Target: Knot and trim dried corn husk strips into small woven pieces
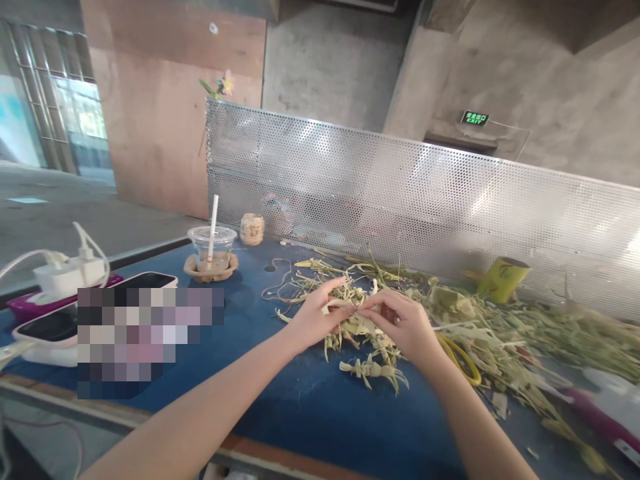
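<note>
Seen from above and behind, two bare forearms reach across a blue-topped desk (310,413) and meet at its middle. The left hand (315,317) and right hand (403,327) face each other with fingertips almost touching, and each grip is pressed together, pinching opposite ends of a pale dried leaf strip (343,305) so that it runs taut between them. The strip is held just above a small woven bundle of dried leaves (373,367) lying on the desk in front of the wrists, close enough that the hands rest low and steady. To the right a loose heap of dried stalks and leaves (510,327) spreads along the desk within easy reach, with yellow-handled scissors (463,357) partly tucked beside the right wrist. Farther back stand a yellow-green paper cup (503,279), tipped on its side, and a clear plastic cup with a straw (213,248). At the left edge a phone (55,323) lies flat near a white charger (70,273). A perforated metal screen (400,193) closes off the far side
</note>
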{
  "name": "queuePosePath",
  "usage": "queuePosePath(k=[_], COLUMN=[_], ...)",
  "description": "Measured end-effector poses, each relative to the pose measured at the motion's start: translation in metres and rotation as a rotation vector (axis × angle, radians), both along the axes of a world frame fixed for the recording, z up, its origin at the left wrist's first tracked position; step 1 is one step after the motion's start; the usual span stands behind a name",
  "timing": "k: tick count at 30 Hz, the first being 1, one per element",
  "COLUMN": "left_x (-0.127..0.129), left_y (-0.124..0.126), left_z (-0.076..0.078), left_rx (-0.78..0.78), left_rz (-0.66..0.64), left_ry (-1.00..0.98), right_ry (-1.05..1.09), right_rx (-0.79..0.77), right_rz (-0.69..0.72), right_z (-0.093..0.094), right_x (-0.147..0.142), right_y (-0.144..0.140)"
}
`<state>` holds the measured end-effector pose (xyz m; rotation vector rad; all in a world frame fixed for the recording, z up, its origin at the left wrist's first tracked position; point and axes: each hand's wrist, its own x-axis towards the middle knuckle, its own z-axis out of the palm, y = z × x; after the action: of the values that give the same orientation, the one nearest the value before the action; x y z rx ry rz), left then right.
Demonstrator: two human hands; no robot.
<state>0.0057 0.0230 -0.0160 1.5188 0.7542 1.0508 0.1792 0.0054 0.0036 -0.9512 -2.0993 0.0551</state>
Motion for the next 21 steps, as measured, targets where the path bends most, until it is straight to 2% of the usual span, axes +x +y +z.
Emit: queuePosePath(k=[3,9,14,18,21], left_x=[0.001,0.000,-0.001,-0.001,-0.001], left_y=[0.000,-0.002,-0.001,0.000,0.000], left_z=[0.000,0.004,0.001,0.001,0.004], left_rx=[-0.016,0.013,0.006,0.016,-0.002], left_rz=[0.022,-0.005,0.019,0.029,0.053], left_ry=[-0.023,-0.030,-0.084,-0.074,-0.098], right_ry=[0.034,0.283,0.164,0.107,0.086], right_rx=[-0.004,-0.129,-0.165,-0.047,0.098], right_rz=[-0.040,-0.024,-0.027,-0.033,0.056], right_z=[-0.002,-0.005,-0.007,-0.009,-0.011], right_x=[-0.001,-0.006,-0.006,-0.006,-0.008], right_y=[-0.001,-0.001,0.000,0.001,0.002])
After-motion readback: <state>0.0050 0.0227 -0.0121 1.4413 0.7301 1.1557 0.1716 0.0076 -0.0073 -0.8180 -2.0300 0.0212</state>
